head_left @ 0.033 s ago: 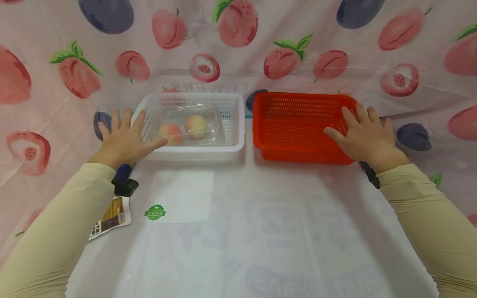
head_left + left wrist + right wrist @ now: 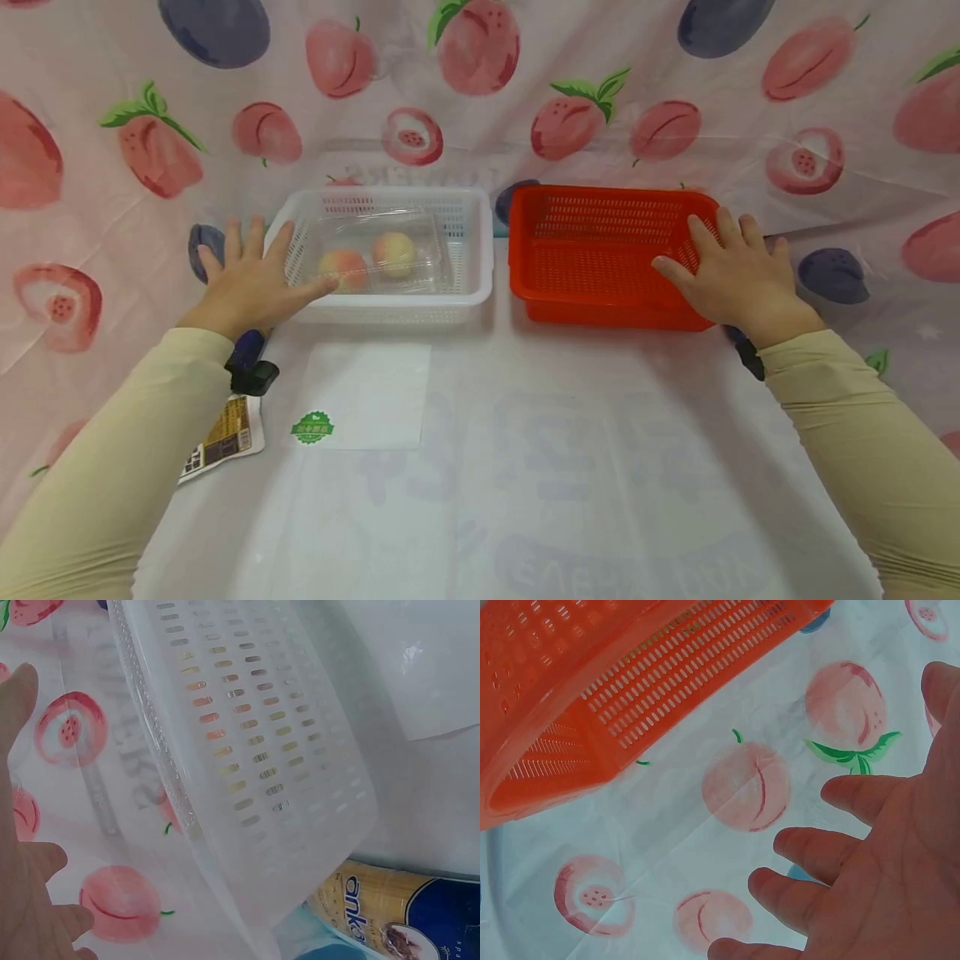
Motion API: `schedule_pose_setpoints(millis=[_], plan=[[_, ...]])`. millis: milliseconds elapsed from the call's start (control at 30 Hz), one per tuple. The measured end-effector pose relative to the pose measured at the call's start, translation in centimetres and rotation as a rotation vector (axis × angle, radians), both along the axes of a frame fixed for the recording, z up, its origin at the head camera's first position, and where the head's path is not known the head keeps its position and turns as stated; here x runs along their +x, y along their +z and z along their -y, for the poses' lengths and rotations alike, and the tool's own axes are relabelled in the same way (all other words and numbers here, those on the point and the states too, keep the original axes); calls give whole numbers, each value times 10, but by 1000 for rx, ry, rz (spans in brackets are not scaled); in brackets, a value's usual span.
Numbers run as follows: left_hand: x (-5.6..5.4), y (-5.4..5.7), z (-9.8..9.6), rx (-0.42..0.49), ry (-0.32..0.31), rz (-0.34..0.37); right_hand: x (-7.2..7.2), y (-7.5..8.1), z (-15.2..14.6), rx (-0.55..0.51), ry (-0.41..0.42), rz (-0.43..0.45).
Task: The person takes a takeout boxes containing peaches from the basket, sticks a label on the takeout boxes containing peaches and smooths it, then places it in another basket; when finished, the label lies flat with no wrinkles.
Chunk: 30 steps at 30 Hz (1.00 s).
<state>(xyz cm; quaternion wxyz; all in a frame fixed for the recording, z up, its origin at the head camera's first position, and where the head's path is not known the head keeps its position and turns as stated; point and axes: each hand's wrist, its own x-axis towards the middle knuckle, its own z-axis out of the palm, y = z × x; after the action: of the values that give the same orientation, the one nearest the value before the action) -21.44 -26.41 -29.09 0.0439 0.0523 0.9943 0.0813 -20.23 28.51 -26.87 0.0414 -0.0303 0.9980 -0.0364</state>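
Observation:
My left hand (image 2: 247,287) is spread beside the left end of a white perforated plastic basket (image 2: 390,301). In the left wrist view, a gap shows between the visible fingers and this basket. Inside it lies a clear plastic box (image 2: 367,221) with two yellow-red fruits, apparently peaches (image 2: 393,252), seen through it. A red perforated basket (image 2: 615,313) stands to the right, with nothing visible inside. My right hand (image 2: 738,275) spreads its fingers over that basket's right end in the head view. Neither hand holds anything.
A flat white sheet or bag (image 2: 367,392) with a green label (image 2: 312,427) lies before the white basket. Left of it, partly under the left forearm, is a printed packet (image 2: 234,429). The left wrist view shows a blue-and-gold package (image 2: 442,915). Fruit-print cloth (image 2: 480,125) covers the back.

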Motion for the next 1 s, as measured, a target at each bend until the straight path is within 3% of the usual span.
schedule_pose_setpoints(millis=[333,600,833,1000], plan=[[4,-1,5,25,22,-8,-2,3,9,21,16,-15],[14,-16,19,150,68,-100,-3,2,24,13,34,-42],[17,-29,22,342,184,-247,-9,-3,44,-195,58,-128],[16,-40,22,490,239,-365,-17,-11,66,-365,79,-137]])
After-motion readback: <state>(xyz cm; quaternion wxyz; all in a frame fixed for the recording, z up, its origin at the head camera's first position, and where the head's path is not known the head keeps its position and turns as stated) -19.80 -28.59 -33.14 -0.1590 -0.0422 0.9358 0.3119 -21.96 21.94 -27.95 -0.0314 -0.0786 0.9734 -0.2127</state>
